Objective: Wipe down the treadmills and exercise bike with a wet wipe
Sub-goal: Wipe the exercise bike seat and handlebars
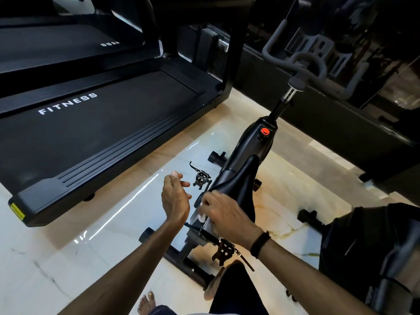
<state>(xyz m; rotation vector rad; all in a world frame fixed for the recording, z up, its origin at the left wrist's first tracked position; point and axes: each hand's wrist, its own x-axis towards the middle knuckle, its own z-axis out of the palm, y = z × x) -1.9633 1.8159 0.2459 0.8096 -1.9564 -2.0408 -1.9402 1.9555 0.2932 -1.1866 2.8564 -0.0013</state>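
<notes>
The exercise bike (247, 155) is seen on the marble floor (68, 258), just right of the near treadmill (95, 133), with a second treadmill (56, 46) behind it. The right hand (223, 215) is curled around a white wet wipe (201, 216), which is pressed against the rear of the black saddle (238, 180). The left hand (175, 198) is held free beside the saddle, fingers relaxed and slightly spread, nothing gripped. A black band (260, 244) is worn on the right wrist.
</notes>
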